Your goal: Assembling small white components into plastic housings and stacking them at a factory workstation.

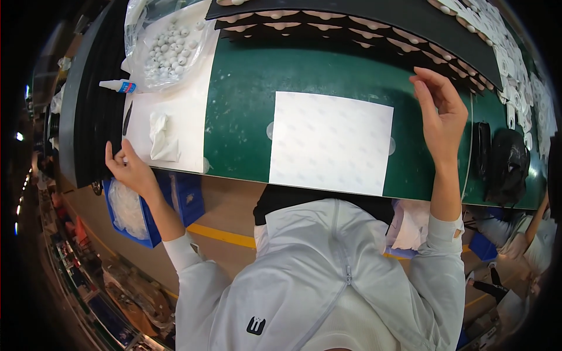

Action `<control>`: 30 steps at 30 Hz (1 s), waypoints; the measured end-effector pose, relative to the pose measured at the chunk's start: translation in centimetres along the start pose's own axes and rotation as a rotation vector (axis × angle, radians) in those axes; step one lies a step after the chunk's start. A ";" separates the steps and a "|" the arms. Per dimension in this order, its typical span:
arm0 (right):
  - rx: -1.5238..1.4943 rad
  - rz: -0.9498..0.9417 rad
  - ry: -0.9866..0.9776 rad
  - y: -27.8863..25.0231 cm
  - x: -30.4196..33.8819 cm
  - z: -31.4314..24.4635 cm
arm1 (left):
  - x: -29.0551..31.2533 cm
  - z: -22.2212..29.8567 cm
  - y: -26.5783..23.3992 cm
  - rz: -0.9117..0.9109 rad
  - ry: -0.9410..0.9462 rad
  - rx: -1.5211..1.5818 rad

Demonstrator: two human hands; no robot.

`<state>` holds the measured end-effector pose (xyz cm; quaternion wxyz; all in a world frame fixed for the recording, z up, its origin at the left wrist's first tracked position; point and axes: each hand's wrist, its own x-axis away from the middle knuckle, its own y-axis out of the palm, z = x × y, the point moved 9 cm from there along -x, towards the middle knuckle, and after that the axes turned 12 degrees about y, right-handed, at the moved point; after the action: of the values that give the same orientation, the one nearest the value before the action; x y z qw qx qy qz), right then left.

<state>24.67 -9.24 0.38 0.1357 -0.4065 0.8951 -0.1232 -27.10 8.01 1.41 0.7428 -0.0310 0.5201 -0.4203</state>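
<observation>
My left hand (131,169) is at the table's front left, beside a stack of black sheets (96,99); its fingers are bent and apart, and nothing shows in them. I cannot tell whether the fingertips touch the stack. Above the table's right side is my right hand (443,114), fingers loosely curled with the thumb apart, holding nothing visible. Between the hands a white sheet of paper (331,143) lies flat at the front edge. Near my left hand are a crumpled white cloth (163,137), a slim black tool (127,119) and a small glue bottle (119,86).
A clear plastic bag (170,55) of small white balls sits at the back left. Stacked black boards (363,20) with white knobs span the back. White flat parts (509,76) and a black bag (508,164) lie right. Blue bins (149,231) stand below; another person (521,234) is at right.
</observation>
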 end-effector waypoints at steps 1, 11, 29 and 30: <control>0.000 -0.001 0.001 0.3 -0.1 -0.1 | -1.0 0.7 -0.3 0.012 -0.019 0.027; 0.100 0.018 0.032 -0.2 1.1 -0.3 | -9.9 2.8 4.3 -0.134 0.147 -0.204; -0.312 -0.372 0.170 4.2 1.5 -2.1 | -5.6 17.0 5.3 -0.283 0.045 0.874; -0.306 -0.367 0.175 5.1 1.9 -2.8 | -3.2 20.0 6.4 -0.373 0.097 0.986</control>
<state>18.98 -7.15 1.10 -0.0301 -0.5657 0.8229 -0.0439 -7.66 6.41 9.83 0.5570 0.2495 0.2801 -0.7409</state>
